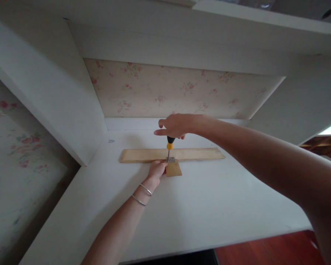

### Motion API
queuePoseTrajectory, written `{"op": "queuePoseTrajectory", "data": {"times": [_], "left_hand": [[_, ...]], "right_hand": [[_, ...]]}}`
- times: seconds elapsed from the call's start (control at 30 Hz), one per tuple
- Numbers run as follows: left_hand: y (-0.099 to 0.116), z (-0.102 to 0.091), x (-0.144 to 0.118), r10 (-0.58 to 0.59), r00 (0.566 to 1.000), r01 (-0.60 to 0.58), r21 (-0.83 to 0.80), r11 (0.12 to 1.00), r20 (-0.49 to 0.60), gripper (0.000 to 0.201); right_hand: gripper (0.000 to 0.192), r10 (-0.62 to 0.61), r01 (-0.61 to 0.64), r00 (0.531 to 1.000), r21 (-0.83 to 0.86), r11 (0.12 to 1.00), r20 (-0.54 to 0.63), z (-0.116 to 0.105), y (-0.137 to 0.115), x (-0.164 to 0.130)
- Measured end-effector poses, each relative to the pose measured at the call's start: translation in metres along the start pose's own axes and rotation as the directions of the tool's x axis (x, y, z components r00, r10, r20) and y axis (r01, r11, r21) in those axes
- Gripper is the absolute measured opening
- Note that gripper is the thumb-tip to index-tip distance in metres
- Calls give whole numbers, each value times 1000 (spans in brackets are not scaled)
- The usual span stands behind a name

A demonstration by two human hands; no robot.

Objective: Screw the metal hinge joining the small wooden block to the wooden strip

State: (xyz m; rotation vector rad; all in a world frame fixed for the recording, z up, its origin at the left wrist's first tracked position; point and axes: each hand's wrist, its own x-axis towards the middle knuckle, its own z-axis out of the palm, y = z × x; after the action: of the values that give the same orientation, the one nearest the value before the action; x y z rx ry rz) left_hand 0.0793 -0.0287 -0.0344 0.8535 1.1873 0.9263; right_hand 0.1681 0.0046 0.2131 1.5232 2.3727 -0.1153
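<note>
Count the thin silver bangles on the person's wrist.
2 thin silver bangles, both on the left wrist: one nearer the left hand, the other just behind it, up the forearm.

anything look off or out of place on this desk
One stray item: a small metal piece, too small to identify, lies alone by the left wall, apart from the work. Otherwise nothing stands out: the wooden strip lies flat, the right hand holds the screwdriver upright, and the left hand steadies the small bracket.

The right hand (pixel 174 126) hides the screwdriver (pixel 169 145) handle's top.
</note>
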Motion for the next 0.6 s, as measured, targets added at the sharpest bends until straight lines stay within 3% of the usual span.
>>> {"op": "queuePoseTrajectory", "data": {"times": [0.07,0.13,0.23,0.3,0.47,0.53,0.6], "left_hand": [[-1,0,1,-4,1000,4,0,1000,-6,4],[-1,0,1,-5,1000,5,-2,1000,-8,4],[0,0,-1,-8,1000,7,-4,1000,-8,4],[2,0,-2,-9,1000,9,-6,1000,-5,3],[4,0,-3,-14,1000,14,4,1000,-6,2],[4,1,-4,-12,1000,12,10,1000,-13,3],[4,1,-4,-10,1000,10,10,1000,-13,4]], "right_hand": [[64,-62,54,996,115,992,70,-2,4,0],[63,-98,88,990,98,991,103,-2,6,1],[49,-16,19,998,-48,999,68,-1,7,6],[58,42,-41,999,-66,997,23,1,6,7],[60,-120,115,989,57,992,86,2,8,5],[50,-71,73,995,-27,997,74,3,9,5],[55,-14,16,1000,-82,996,26,5,10,6]]}}
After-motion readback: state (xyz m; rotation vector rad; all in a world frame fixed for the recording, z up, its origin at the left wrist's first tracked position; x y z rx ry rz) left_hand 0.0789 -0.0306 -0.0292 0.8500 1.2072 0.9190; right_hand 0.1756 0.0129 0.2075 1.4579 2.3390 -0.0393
